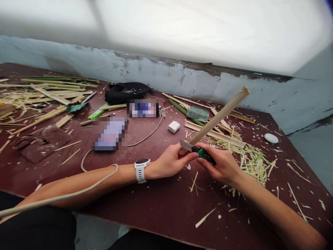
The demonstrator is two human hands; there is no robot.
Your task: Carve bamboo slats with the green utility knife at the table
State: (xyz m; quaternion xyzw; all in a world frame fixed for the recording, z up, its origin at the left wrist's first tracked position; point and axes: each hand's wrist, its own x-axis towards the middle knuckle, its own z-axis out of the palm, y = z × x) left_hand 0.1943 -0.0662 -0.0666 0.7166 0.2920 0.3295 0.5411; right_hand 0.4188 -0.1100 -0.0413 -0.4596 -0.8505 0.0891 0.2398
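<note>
My left hand (173,161), with a white watch (141,170) on its wrist, is closed around the lower end of a split bamboo strip (220,115). The strip slants up and away to the right. In my right hand (221,161) is a green-handled utility knife (204,154), its blade (185,145) out and lying across the strip near my left fingers. My left thumb reaches to the knife's front end. Whether the blade is cutting into the bamboo I cannot tell.
Pale shavings (256,163) lie heaped on the dark red table (156,205) at right. Bamboo pieces (52,83) cover the far left. Two phones, one flat (110,134) and one propped up (143,109), a white charger (174,126) and a white oval object (271,138) lie around. A cable (62,197) crosses my left arm.
</note>
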